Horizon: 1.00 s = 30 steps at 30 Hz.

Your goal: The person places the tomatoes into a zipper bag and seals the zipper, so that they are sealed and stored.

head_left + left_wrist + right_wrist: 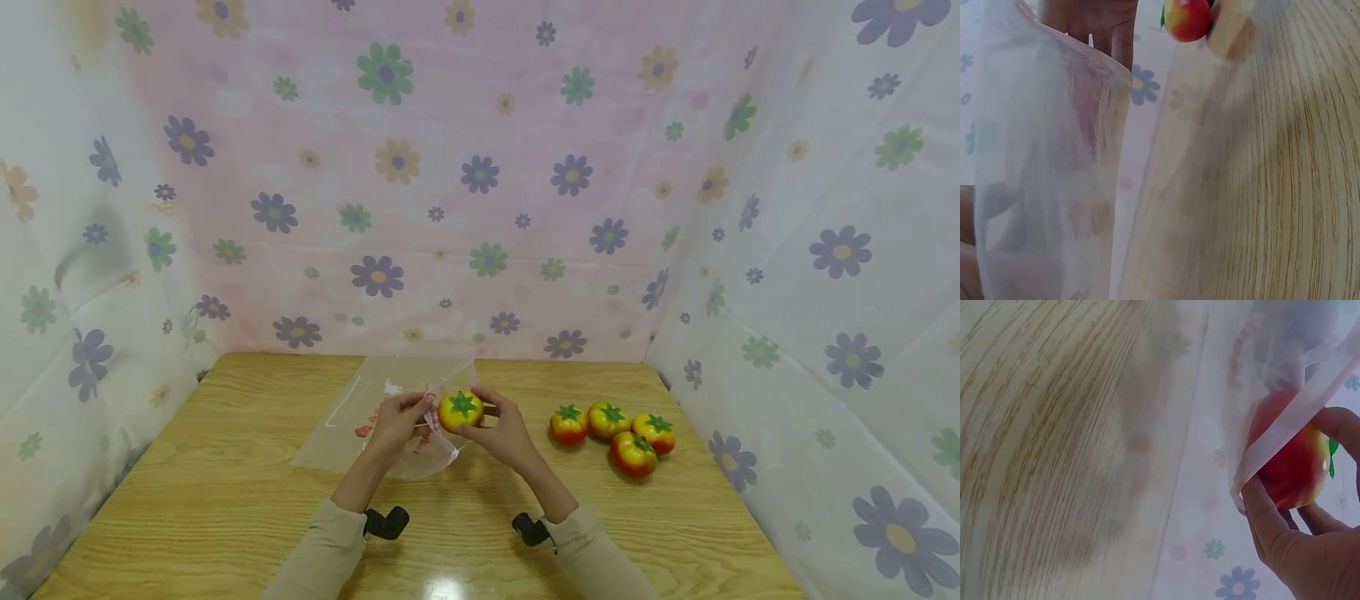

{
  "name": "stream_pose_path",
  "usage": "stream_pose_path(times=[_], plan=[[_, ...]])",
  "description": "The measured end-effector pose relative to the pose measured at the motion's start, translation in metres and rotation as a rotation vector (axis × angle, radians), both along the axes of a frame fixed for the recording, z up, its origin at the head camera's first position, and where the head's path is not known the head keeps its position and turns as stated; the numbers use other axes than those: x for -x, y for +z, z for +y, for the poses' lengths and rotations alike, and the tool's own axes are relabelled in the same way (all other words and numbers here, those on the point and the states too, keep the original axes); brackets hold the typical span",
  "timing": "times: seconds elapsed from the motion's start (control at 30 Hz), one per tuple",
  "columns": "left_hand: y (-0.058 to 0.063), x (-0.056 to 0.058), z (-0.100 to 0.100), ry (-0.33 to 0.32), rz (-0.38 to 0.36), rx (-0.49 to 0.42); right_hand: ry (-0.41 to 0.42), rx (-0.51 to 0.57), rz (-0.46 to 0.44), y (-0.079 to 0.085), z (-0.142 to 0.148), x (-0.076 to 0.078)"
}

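Observation:
My left hand (pixel 393 427) pinches the mouth of a clear plastic bag (pixel 341 437) with red print. My right hand (pixel 508 432) holds a glossy yellow-and-red tomato (pixel 461 411) with a green leafy top, thumb and fingers around its side. In the right wrist view, the tomato (pixel 1288 456) is partly behind the bag's rim band (pixel 1285 428), so its far side sits within the opening. The left wrist view is mostly filled by the translucent bag (pixel 1041 137), which blurs what lies behind it.
Several similar tomatoes (pixel 633 454) stand in a cluster on the right of the wooden table (pixel 225 467). Flowered cloth (pixel 427 208) hangs at the back and both sides. Black wrist mounts (pixel 386 523) sit on both forearms.

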<state>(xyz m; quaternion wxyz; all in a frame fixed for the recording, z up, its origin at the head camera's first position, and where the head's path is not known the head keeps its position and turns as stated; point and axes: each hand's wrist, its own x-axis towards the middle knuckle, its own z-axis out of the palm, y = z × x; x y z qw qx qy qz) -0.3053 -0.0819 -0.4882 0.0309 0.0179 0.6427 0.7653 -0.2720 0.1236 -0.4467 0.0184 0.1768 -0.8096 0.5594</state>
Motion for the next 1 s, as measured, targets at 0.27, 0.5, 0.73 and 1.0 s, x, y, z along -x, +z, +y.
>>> stream_pose_path(times=[0.27, 0.5, 0.73, 1.0], plan=[[-0.001, 0.000, 0.002, 0.006, -0.023, 0.009, -0.067, 0.005, 0.028, -0.035, -0.002, 0.022], [-0.001, 0.002, 0.002, 0.013, -0.030, 0.015, -0.072, -0.015, 0.018, -0.036, -0.003, 0.022], [0.000, 0.002, 0.003, 0.011, -0.030, 0.011, -0.081, -0.044, 0.027, -0.036, -0.002, 0.023], [-0.001, 0.002, 0.004, 0.014, -0.041, 0.016, -0.093, -0.054, 0.027, -0.037, -0.005, 0.025]])
